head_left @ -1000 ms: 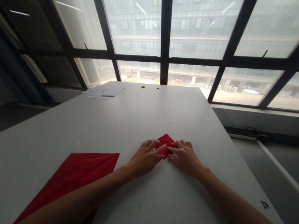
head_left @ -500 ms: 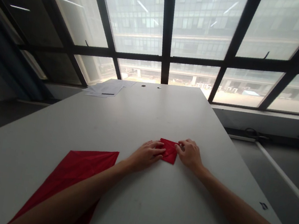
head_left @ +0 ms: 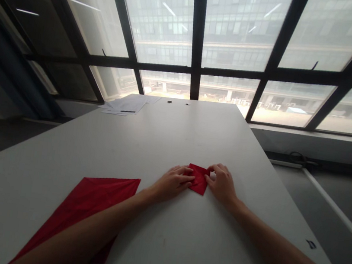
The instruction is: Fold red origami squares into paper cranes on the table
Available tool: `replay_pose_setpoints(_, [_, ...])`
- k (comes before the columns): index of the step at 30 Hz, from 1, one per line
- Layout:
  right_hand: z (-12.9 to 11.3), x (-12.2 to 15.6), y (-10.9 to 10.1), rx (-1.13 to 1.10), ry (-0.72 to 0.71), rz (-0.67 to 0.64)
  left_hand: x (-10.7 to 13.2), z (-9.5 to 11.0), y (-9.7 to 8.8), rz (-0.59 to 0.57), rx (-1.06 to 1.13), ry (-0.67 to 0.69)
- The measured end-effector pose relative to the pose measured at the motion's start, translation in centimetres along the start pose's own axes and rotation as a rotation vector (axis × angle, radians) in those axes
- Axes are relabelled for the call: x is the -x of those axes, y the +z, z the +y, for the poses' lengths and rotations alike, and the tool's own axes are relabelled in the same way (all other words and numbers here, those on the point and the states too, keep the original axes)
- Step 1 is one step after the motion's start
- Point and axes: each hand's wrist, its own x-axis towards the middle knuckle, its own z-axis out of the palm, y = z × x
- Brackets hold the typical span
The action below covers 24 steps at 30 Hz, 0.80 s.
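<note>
A small folded red sheet (head_left: pixel 199 181), paper or thin cloth, lies flat on the white table between my hands. My left hand (head_left: pixel 173 183) rests over its left side, fingers stretched out and a little apart, pressing on top. At the right edge, my right hand (head_left: pixel 221 183) has thumb and forefinger bent around the upper right corner in a pinch. Beneath and beside my left forearm is a larger creased red sheet (head_left: pixel 94 197), partly covered by the arm.
The white table (head_left: pixel 175 136) stretches away to large dark-framed windows (head_left: pixel 236 31). Papers with a dark pen-like strip (head_left: pixel 123 106) lie at the far left. A small dark mark (head_left: pixel 311 244) is near the right edge. A cable (head_left: pixel 303 159) lies beyond the table.
My right thumb and forefinger have shifted from lying over the small red sheet's right side to its right edge. My left hand has stayed in place.
</note>
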Motion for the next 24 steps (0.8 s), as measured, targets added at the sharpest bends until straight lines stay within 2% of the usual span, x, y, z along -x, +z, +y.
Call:
replay_pose_setpoints(5, [-0.9, 0.2, -0.5, 0.095, -0.055, -0.001, 0.1, -0.1, 0.1, -0.005, -0.003, -0.008])
replay_pose_setpoints(8, [-1.2, 0.2, -0.7, 0.069, -0.085, -0.003, 0.0, -0.1, 0.1, -0.002, 0.0, 0.0])
replay_pose_setpoints(12, [-1.4, 0.3, -0.6, -0.083, -0.201, -0.102, -0.2, -0.2, 0.3, -0.001, 0.011, 0.032])
replay_pose_setpoints(15, [-1.6, 0.4, -0.5, -0.115, -0.265, -0.172, -0.3, -0.1, 0.3, 0.004, 0.017, 0.038])
replay_pose_setpoints(24, [-1.8, 0.4, -0.6, -0.094, -0.301, -0.181, -0.2, 0.5, 0.0, -0.011, -0.004, -0.085])
